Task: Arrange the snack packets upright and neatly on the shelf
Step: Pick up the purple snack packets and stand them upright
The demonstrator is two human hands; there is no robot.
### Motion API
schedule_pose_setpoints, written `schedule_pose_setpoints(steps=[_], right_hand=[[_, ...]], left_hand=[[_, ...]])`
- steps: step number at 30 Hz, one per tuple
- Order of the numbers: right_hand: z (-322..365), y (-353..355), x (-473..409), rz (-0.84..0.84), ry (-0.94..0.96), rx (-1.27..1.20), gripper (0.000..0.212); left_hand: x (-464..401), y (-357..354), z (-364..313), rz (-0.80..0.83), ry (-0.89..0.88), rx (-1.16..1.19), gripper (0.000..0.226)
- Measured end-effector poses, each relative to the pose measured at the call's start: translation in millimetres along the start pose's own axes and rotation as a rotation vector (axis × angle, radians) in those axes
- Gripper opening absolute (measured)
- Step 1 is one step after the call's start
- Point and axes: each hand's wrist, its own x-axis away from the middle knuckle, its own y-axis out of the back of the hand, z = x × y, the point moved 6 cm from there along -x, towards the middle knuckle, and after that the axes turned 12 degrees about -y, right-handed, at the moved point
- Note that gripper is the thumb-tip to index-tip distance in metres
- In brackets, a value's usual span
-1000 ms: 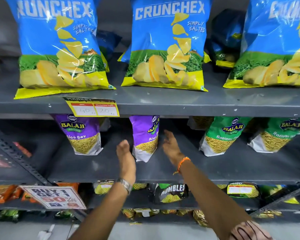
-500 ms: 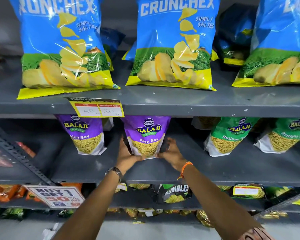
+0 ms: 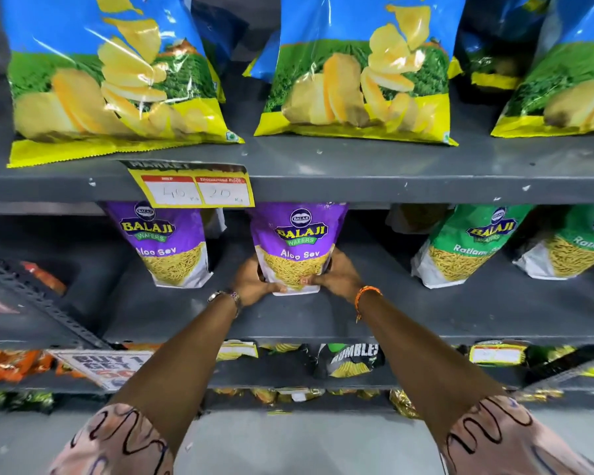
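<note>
A purple Aloo Sev packet point(image 3: 297, 245) stands upright, face forward, in the middle of the grey middle shelf point(image 3: 408, 320). My left hand point(image 3: 252, 284) grips its lower left side and my right hand point(image 3: 336, 277) grips its lower right side, thumbs across the bottom edge. A second purple Aloo Sev packet point(image 3: 167, 245) stands upright to the left. Two green Ratlami Sev packets point(image 3: 467, 245) point(image 3: 573, 248) lean on the right.
Large blue Crunchex chip bags point(image 3: 110, 77) point(image 3: 357, 73) sit on the upper shelf point(image 3: 357, 173), which carries a yellow price tag point(image 3: 192, 186) on its edge. Lower shelves hold a Bumbles packet point(image 3: 350, 359), orange packets point(image 3: 11, 365) and a promo sign point(image 3: 107, 366).
The middle purple packet was turned from edge-on to face forward. Both hands closed on its lower sides and slid down to its base. The view dropped slightly.
</note>
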Motion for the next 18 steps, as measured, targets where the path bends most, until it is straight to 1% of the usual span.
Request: schedule_pose_setpoints(steps=[5,10,15,18], right_hand=[[-15.0,-7.0,34.1,-0.036,0.026,0.096,0.071],[-31.0,-15.2,65.8,-0.068,0.024,0.150,0.069],[-36.4,-20.0,77.6,-0.079,0.050,0.164,0.070],[-35.7,-21.8,79.2,-0.068,0.051,0.148,0.070]], left_hand=[[33.5,-4.3,10.7,-0.001,0.033,0.011,0.072],[64.1,-8.7,21.0,0.043,0.014,-0.075,0.068],[77.2,-7.5,18.1,0.031,-0.004,-0.119,0.061],[79.3,-8.8,13.9,0.042,-0.003,-0.106,0.065]])
